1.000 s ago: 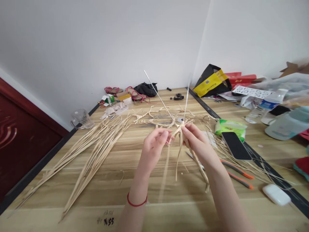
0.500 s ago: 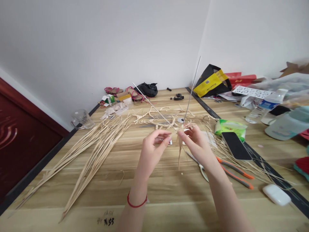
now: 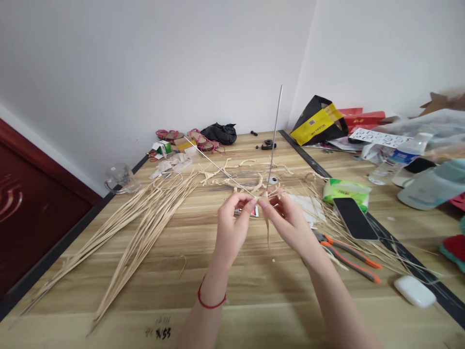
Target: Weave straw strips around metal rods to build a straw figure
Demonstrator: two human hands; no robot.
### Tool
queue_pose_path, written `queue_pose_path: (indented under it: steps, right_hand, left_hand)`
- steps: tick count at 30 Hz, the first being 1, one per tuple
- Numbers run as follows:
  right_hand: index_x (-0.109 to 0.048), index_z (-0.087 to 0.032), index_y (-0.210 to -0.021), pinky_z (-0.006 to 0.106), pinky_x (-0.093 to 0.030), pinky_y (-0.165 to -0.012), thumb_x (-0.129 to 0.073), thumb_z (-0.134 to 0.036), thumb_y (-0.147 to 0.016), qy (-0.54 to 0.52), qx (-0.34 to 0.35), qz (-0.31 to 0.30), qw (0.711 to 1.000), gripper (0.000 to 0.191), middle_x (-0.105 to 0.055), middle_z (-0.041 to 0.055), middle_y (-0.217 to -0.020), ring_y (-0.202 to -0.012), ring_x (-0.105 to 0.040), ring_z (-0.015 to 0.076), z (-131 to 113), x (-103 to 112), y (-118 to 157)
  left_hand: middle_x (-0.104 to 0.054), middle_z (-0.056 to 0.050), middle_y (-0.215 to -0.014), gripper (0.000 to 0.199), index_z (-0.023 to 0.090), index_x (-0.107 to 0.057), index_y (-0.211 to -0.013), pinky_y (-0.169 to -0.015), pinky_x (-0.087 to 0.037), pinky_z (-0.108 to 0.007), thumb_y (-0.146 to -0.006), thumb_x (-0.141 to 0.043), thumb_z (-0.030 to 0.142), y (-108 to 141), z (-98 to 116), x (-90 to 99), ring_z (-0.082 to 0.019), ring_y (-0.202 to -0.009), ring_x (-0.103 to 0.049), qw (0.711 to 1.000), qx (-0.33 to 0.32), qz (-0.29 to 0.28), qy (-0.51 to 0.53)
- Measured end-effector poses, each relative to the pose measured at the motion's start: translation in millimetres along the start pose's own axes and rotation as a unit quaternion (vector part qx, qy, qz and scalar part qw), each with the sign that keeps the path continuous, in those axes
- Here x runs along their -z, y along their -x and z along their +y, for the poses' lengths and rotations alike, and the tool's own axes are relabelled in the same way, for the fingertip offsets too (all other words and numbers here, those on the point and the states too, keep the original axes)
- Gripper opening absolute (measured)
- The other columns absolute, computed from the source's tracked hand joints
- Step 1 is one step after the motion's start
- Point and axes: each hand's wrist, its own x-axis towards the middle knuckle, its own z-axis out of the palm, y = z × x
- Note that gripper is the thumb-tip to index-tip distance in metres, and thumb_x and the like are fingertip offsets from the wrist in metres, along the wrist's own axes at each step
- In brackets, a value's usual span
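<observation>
In the middle of the head view, my right hand (image 3: 286, 220) is closed around a small straw-coloured piece with a loose strip (image 3: 268, 230) dangling below it. One thin metal wire (image 3: 275, 133) rises almost upright from that piece, and another wire (image 3: 218, 167) slants up to the left. My left hand (image 3: 234, 223) is closed too, thumb against forefinger, pinching a straw strip right beside the right fingertips. The exact wrap between the fingers is too small to make out. Behind the hands lie several wrapped, twig-like straw pieces (image 3: 250, 186) on the wooden table (image 3: 145, 271).
Long straw bundles (image 3: 145, 242) lie at left, near a glass mug (image 3: 121, 178). Orange-handled pliers (image 3: 354, 259), a phone (image 3: 355, 218), a green tissue pack (image 3: 345, 194) and a white case (image 3: 414, 291) are at right. Behind stands a black-yellow bag (image 3: 319, 123).
Both wires have swung to the left, the upright one now steeper. My right hand has shifted slightly left, and my left hand has come closer to it. The scissors are now hidden by my right arm.
</observation>
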Motion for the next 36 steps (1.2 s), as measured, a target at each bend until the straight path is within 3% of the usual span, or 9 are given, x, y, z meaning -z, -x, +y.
queue_pose_path:
  steps: [7, 13, 16, 19, 24, 27, 30, 36]
  right_hand:
    - [-0.055, -0.022, -0.077, 0.027, -0.037, -0.057, -0.057, -0.035, -0.087, -0.032, -0.024, 0.020, 0.999, 0.017, -0.054, -0.0002, -0.070, -0.065, -0.049, 0.0149, 1, -5, -1]
    - [-0.053, -0.022, -0.069, 0.027, -0.037, -0.057, -0.060, -0.036, -0.083, -0.039, -0.057, 0.062, 0.996, 0.021, -0.051, -0.0001, -0.066, -0.067, -0.049, 0.0159, 4, -6, -1]
    - [-0.054, -0.021, -0.070, 0.027, -0.037, -0.056, -0.060, -0.038, -0.083, -0.036, -0.060, 0.079, 0.994, 0.022, -0.052, 0.0000, -0.066, -0.065, -0.048, 0.0153, 5, -6, -2]
    - [-0.054, -0.021, -0.072, 0.026, -0.037, -0.055, -0.060, -0.042, -0.083, -0.044, -0.055, 0.059, 0.996, 0.025, -0.051, -0.0005, -0.066, -0.064, -0.048, 0.0150, 6, -6, -3]
    - [-0.053, -0.021, -0.077, 0.027, -0.039, -0.058, -0.058, -0.045, -0.085, -0.036, -0.049, 0.027, 0.998, 0.026, -0.053, -0.0010, -0.069, -0.064, -0.049, 0.0142, 6, -7, -4]
    - [-0.052, -0.021, -0.079, 0.026, -0.039, -0.057, -0.057, -0.045, -0.086, -0.031, -0.038, 0.016, 0.999, 0.025, -0.054, -0.0014, -0.070, -0.063, -0.049, 0.0138, 5, -7, -4]
    - [-0.050, -0.021, -0.075, 0.025, -0.037, -0.055, -0.055, -0.045, -0.088, -0.009, -0.034, 0.027, 0.999, 0.027, -0.051, -0.0027, -0.066, -0.060, -0.046, 0.0127, 4, -5, -4]
    - [-0.046, -0.021, -0.070, 0.025, -0.033, -0.053, -0.053, -0.050, -0.089, -0.006, -0.050, 0.001, 0.999, 0.035, -0.046, -0.0045, -0.060, -0.057, -0.043, 0.0118, 5, 1, -5]
  left_hand:
    - [-0.068, 0.000, -0.073, 0.008, 0.019, -0.067, -0.076, -0.070, -0.051, -0.026, -0.083, -0.066, 0.022, -5, -5, 11.0, -0.013, -0.071, -0.063, 0.998, 0.004, -0.056, 0.013]
    - [-0.073, -0.002, -0.080, 0.004, 0.020, -0.072, -0.081, -0.075, -0.055, -0.030, -0.077, -0.073, 0.021, -7, -5, 19.2, -0.017, -0.077, -0.068, 0.996, 0.004, -0.093, -0.014]
    - [-0.073, -0.003, -0.081, 0.001, 0.021, -0.072, -0.077, -0.077, -0.053, -0.031, -0.077, -0.073, 0.020, -9, -4, 22.0, -0.018, -0.080, -0.067, 0.993, -0.035, -0.099, -0.054]
    - [-0.071, -0.003, -0.082, 0.003, 0.021, -0.072, -0.075, -0.067, -0.050, -0.028, -0.077, -0.073, 0.023, -10, -7, 24.0, -0.016, -0.078, -0.063, 0.991, -0.066, -0.078, -0.090]
    - [-0.068, -0.001, -0.075, 0.005, 0.020, -0.068, -0.081, -0.053, -0.050, -0.024, -0.082, -0.067, 0.024, -7, -12, 23.9, -0.013, -0.060, -0.062, 0.995, 0.035, -0.087, -0.046]
    - [-0.069, -0.001, -0.077, 0.005, 0.020, -0.066, -0.084, -0.059, -0.056, -0.027, -0.084, -0.064, 0.024, -5, -12, 22.7, -0.016, -0.068, -0.067, 0.994, 0.063, -0.090, 0.006]
    - [-0.068, -0.002, -0.083, 0.005, 0.020, -0.067, -0.082, -0.072, -0.057, -0.029, -0.084, -0.066, 0.024, -6, -11, 22.8, -0.016, -0.080, -0.067, 0.997, 0.010, -0.079, -0.016]
    - [-0.067, -0.002, -0.089, 0.006, 0.020, -0.067, -0.082, -0.082, -0.052, -0.030, -0.087, -0.062, 0.019, -8, -4, 25.9, -0.016, -0.089, -0.065, 0.984, -0.116, -0.092, -0.096]
